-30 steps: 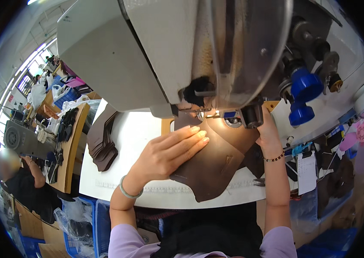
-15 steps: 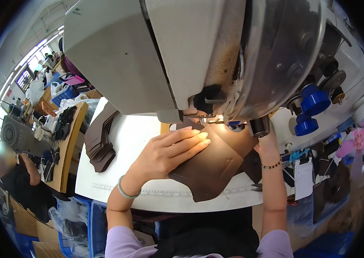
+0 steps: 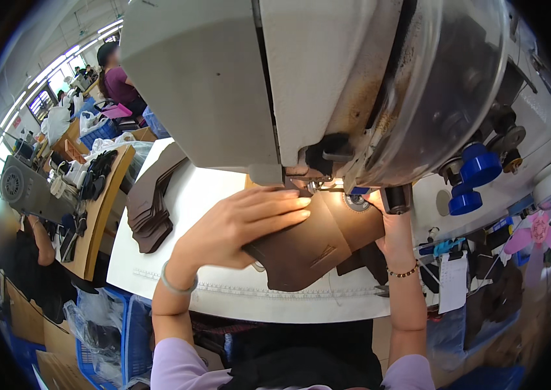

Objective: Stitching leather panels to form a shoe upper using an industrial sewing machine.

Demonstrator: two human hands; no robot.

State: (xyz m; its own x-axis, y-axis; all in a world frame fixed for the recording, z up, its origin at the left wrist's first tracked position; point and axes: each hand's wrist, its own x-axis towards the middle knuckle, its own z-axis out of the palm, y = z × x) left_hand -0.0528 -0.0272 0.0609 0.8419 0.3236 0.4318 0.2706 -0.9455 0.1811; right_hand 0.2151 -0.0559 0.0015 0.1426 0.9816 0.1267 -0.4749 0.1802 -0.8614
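Observation:
A brown leather piece (image 3: pixel 301 253) lies under the needle area of a large grey sewing machine (image 3: pixel 204 84), lit by its lamp. A seam runs across the leather between a darker and a lighter panel. My left hand (image 3: pixel 243 224) rests on its left part, fingers stretched out flat and pointing at the needle. At the right edge, my right hand (image 3: pixel 394 227) grips the leather, its fingers partly hidden by the machine head and the leather. A toothed metal roller wheel (image 3: pixel 357 201) stands on the leather beside the needle. More dark leather shows beneath the piece, near my right wrist.
A stack of dark brown leather pieces (image 3: pixel 148 218) lies on the white table (image 3: pixel 217 292) at left. A ruler strip runs along its front edge. Blue knobs (image 3: pixel 480 166) jut out at right. Blue crates (image 3: pixel 126 338) stand below left, and a co-worker (image 3: pixel 12 240) sits farther left.
The leather piece has turned slightly and shifted left with my hands, baring more of the roller wheel. My right hand shows more beside the machine head. The whole view has shifted a little.

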